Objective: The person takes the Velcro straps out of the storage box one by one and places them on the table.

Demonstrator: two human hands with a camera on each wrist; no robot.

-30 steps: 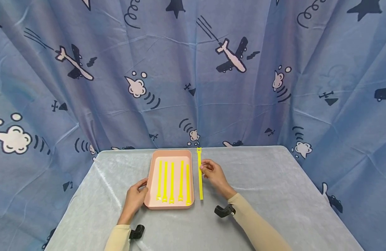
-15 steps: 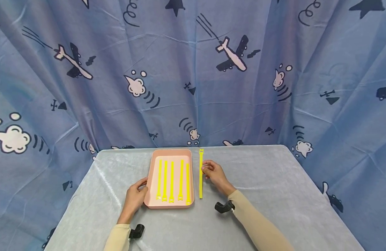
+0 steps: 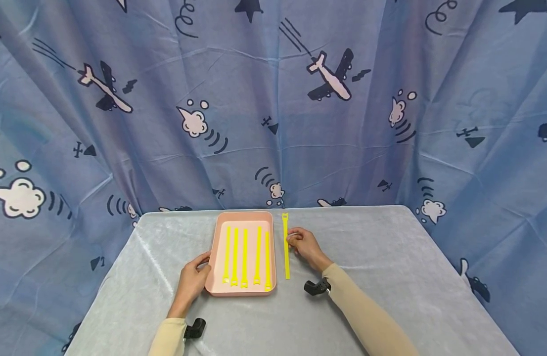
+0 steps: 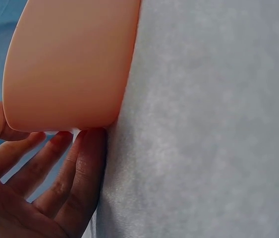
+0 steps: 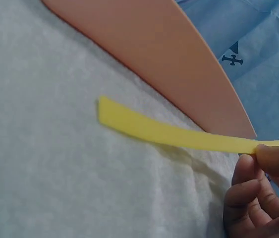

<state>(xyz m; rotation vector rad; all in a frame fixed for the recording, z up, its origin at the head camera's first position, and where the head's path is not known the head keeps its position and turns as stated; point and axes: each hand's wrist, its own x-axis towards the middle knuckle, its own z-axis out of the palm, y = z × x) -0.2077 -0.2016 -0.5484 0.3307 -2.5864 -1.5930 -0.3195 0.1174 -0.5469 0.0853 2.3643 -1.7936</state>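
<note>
My right hand (image 3: pixel 305 245) pinches a yellow hook-and-loop cable tie (image 3: pixel 286 262) between thumb and fingers, just right of the pink tray (image 3: pixel 240 291). Its slotted head points away from me; in the right wrist view the plain tail of the tie (image 5: pixel 174 134) hangs out over the cloth, slightly curved. Several similar yellow cable ties (image 3: pixel 244 257) lie side by side inside the tray, slotted heads towards me. At the tray's left side, my left hand (image 3: pixel 192 282) holds the wall. The left wrist view has its fingertips (image 4: pixel 82 144) against the tray's outer wall and the thumb at the rim.
A light grey cloth covers the table (image 3: pixel 367 267), with its far edge close to a blue patterned curtain (image 3: pixel 273 99). Each wrist wears a black camera, one on the left (image 3: pixel 195 328) and one on the right (image 3: pixel 317 287).
The right hand has shifted slightly to the right with the cable tie, whose near end now sits a little farther from me. The left hand and tray have stayed in place.
</note>
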